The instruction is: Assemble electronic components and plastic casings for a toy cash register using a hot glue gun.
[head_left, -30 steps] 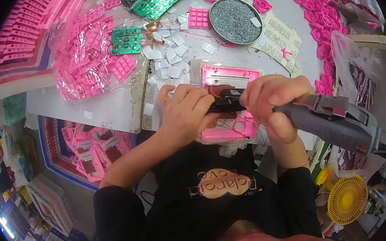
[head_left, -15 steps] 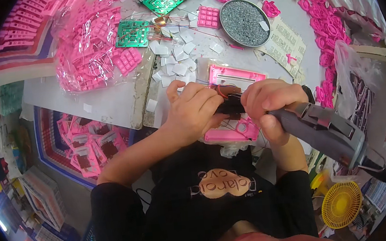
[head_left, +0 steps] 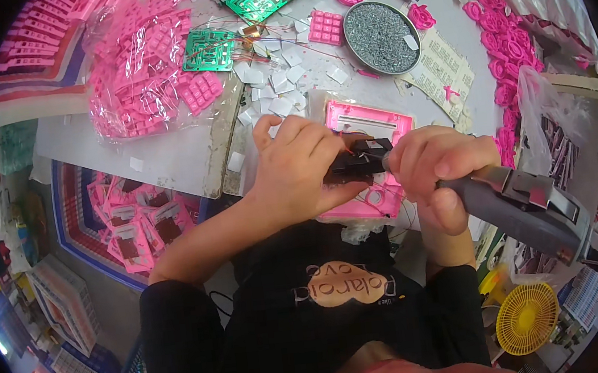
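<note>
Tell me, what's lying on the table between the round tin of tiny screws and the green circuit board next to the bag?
In the head view, between the round tin and the green circuit board lie a pink keypad piece and scattered small white squares.

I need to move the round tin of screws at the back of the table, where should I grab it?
Take the round tin by its rim, from above, fingers on opposite edges. It is shallow, open-topped and lies flat, full of small metal bits, so keep it level. Its near edge, toward the hands, looks freest.
</note>
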### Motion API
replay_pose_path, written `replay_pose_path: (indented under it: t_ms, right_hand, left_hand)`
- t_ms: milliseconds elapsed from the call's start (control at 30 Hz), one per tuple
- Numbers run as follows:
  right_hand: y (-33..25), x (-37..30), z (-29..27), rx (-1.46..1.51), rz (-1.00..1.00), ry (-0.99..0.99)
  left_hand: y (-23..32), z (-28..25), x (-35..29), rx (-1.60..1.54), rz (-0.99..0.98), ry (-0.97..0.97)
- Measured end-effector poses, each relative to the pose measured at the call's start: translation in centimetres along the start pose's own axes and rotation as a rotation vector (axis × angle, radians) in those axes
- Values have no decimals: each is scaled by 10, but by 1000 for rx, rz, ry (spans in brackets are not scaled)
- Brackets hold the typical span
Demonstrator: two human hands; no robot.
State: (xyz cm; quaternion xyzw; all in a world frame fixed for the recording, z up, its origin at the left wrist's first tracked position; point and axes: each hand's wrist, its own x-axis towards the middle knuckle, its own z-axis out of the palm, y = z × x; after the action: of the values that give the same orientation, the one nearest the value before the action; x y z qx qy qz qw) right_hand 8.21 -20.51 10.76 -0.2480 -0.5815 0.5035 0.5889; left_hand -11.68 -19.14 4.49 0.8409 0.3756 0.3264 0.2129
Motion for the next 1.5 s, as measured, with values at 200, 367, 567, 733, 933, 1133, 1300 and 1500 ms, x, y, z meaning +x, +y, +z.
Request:
replay_pose_path:
  t_ms: [200, 367, 567, 733, 933, 1133, 1300, 1500]
  right_hand:
    - [-9, 4, 2, 77, -10, -24]
    - [-14, 9, -2, 207, -69, 0]
    - [-16, 13, -2, 326, -127, 1]
    - [-18, 12, 1, 274, -134, -7]
    - [-6, -5, -9, 73, -70, 22]
    - [9, -11, -5, -25, -48, 21]
    - [14, -9, -7, -75, -74, -4]
    - [22, -8, -9, -93, -113, -45]
  left_hand:
    - [-1, -1, 16, -43, 119, -73]
    - [-10, 6, 12, -380, 102, -18]
    - [-8, 9, 7, -260, 225, 187]
    - [-11, 22, -1, -354, 183, 203]
    - [-1, 11, -10, -40, -36, 119]
    - [-16, 23, -24, 51, 98, 75]
    - [-16, 22, -21, 22, 89, 52]
    - [-16, 23, -21, -5, 80, 52]
